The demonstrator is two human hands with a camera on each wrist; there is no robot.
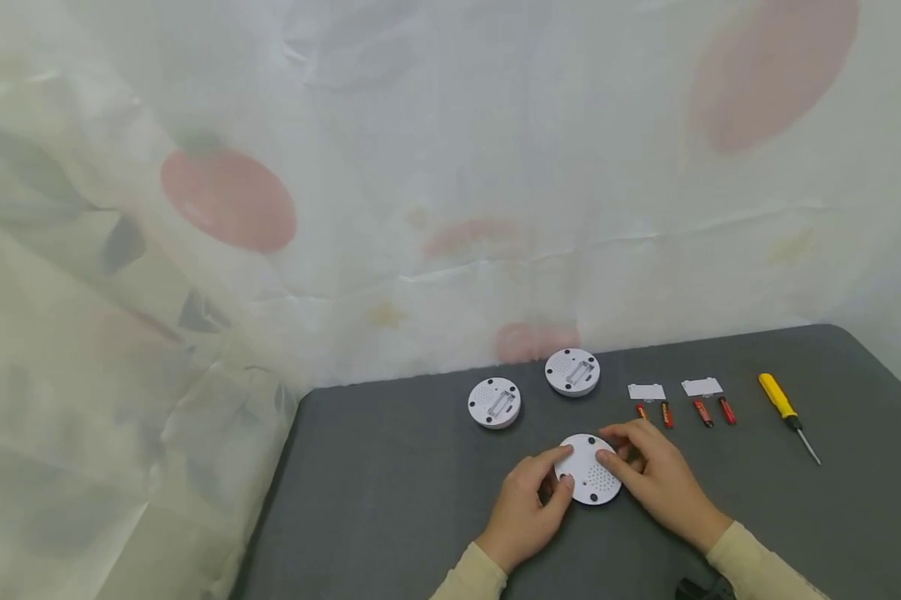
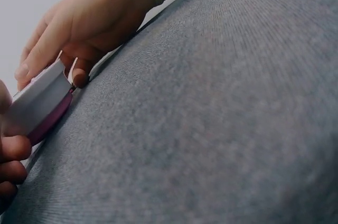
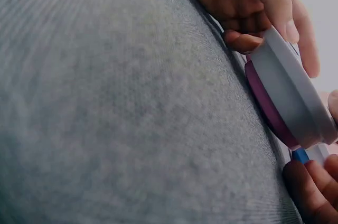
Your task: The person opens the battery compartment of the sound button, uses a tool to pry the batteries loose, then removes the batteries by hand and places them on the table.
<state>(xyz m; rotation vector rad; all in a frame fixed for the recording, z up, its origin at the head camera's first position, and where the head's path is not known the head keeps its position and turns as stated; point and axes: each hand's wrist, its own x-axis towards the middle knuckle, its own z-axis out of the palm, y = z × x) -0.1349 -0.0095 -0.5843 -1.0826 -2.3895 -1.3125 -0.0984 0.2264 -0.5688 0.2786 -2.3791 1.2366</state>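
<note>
At near middle of dark grey fabric-textured table (image 1: 375, 492), round white plastic device (image 1: 585, 477) sits between both hands. Perforated face with dark round feet points up, purple band faces down; disc's breadth runs hand to hand, roughly along tabletop. Left hand (image 1: 523, 510) pinches left rim; right hand (image 1: 658, 479) grips right rim, thumb on face. Beyond: two matching white round devices (image 1: 573, 372), compartments upward. Rightward: two thin white plastic covers (image 1: 647, 392), four red cylindrical batteries (image 1: 728, 411), yellow-handled screwdriver (image 1: 780, 398), tip toward near right.
</note>
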